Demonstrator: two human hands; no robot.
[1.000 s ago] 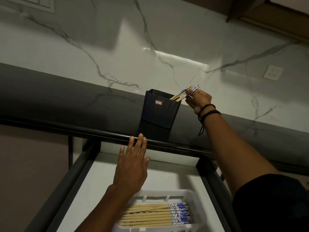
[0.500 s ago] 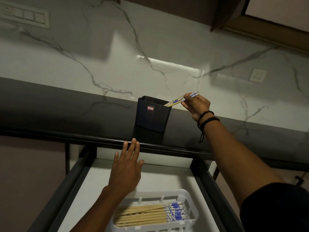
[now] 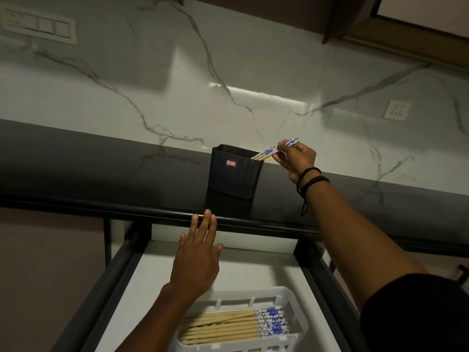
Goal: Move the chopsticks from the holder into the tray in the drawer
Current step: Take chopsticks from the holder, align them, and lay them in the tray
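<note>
Right hand [image 3: 295,158] at right rim of holder [image 3: 234,174], fingers pinching chopsticks [image 3: 269,151] leaning out of it. Left hand [image 3: 196,260] in front of holder, fingers straight, holding nothing. Other chopsticks [image 3: 228,326] lie in tray [image 3: 300,323], nearer than holder.

Black holder [image 3: 234,174] on dark countertop [image 3: 101,168]; white tray [image 3: 288,292] seemingly on drawer [image 3: 253,270] floor.

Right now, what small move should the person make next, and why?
Probably lift the right hand up and back, drawing the chopsticks clear of the holder: it pinches their patterned ends while their tips are inside. Then they can go down to the tray.
</note>
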